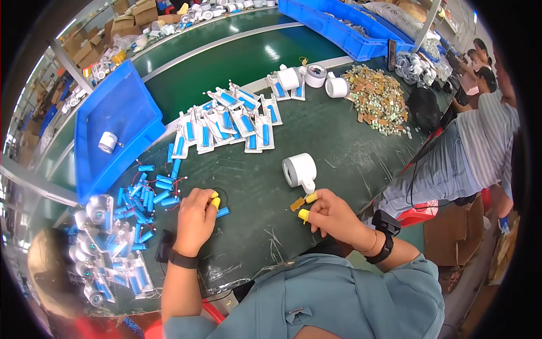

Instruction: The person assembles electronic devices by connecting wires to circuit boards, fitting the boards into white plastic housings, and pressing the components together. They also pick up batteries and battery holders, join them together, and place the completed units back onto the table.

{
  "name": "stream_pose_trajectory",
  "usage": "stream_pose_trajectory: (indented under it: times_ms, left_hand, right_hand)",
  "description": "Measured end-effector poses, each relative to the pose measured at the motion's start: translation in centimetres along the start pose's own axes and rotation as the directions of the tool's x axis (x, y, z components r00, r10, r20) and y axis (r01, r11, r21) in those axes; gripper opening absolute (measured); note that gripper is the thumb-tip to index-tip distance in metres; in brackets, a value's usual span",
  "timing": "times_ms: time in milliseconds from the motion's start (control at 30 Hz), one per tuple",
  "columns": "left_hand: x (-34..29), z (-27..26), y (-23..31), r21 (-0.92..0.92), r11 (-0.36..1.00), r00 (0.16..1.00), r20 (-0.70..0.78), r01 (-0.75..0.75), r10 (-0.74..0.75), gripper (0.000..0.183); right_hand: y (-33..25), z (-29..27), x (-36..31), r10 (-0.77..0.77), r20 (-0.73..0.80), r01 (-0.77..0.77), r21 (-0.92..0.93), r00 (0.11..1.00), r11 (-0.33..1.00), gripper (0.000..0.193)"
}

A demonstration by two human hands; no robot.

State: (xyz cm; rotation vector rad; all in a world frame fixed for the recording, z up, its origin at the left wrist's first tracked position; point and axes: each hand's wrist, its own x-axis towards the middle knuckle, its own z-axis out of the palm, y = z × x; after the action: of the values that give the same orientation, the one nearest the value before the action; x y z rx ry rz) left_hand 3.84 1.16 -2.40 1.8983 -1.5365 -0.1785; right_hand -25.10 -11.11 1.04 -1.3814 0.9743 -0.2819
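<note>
My left hand (pixel 196 219), with yellow covers on two fingertips, is closed in a pinch. A thin dark wire (pixel 226 196) loops from its fingertips toward a small blue cylindrical battery (pixel 223 212) on the table beside them. My right hand (pixel 334 219) also wears yellow fingertip covers, its thumb and forefinger spread apart. By those fingertips lies a small orange-brown circuit board (pixel 297 204). Just beyond it, a round white housing (pixel 300 170) with a grey rim and a short stem rests on its side.
Loose blue batteries (pixel 162 185) and clear-cased assemblies (pixel 101 248) lie at left. White trays with batteries (pixel 226 125) crowd the far middle. A heap of circuit boards (pixel 377 101) sits far right. A blue bin (pixel 116 93) holds one white housing. Another person (pixel 463 147) is at right.
</note>
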Motion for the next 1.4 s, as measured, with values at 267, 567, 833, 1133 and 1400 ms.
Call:
stream_pose_trajectory:
  times_ms: [267,567,833,1133,1400]
  left_hand:
    - [0.2,-0.6,0.5,0.009,0.999,0.998,0.039,0.047,-0.048,0.020]
    - [-0.2,-1.3,0.1,-0.109,0.993,0.989,-0.146,-0.054,0.038,0.020]
    - [-0.4,-3.2,0.7,-0.696,0.715,0.987,-0.066,0.061,-0.149,0.020]
    - [-1.5,-0.4,4.3,-0.414,0.910,0.942,0.295,-0.024,0.159,0.020]
    - [-1.8,0.9,4.9,-0.420,0.891,0.953,0.299,0.171,-0.042,0.018]
  right_hand:
    - [0.0,0.1,1.6,-0.026,0.138,0.005,0.151,0.990,0.988,0.030]
    - [1.5,1.0,2.0,0.020,0.265,-0.109,0.325,0.964,0.939,0.024]
    - [-1.2,1.6,2.7,-0.202,0.268,0.131,0.260,0.942,0.957,0.024]
    - [-1.1,4.7,4.1,-0.187,0.573,0.064,0.227,0.798,0.972,0.040]
    - [1.1,4.8,4.5,-0.060,0.506,-0.102,0.287,0.860,0.953,0.023]
